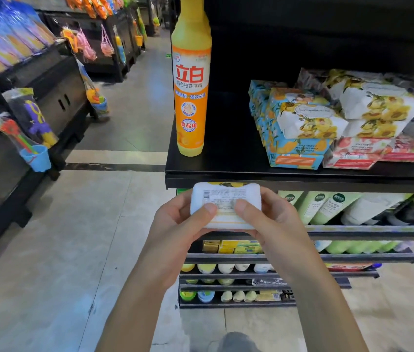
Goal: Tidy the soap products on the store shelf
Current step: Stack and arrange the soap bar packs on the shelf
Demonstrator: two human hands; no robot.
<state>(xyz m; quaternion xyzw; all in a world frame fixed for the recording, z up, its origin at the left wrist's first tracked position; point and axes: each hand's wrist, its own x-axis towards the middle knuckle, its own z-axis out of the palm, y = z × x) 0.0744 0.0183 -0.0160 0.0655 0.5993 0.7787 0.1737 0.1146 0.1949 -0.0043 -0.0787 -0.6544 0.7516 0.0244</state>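
left hand [175, 219] + right hand [274, 219] grip | soap bar [226, 199] | rectangular, white paper-wrapped

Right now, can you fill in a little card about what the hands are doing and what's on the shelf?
held: white wrapped soap bar, label facing the camera
left hand: grips the bar's left end
right hand: grips its right end
black shelf: orange bottle upright on the left, stacked soap packs on the right

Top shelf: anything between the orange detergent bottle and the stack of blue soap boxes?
Nothing: in the head view, only bare black shelf separates the detergent bottle from the blue soap boxes.
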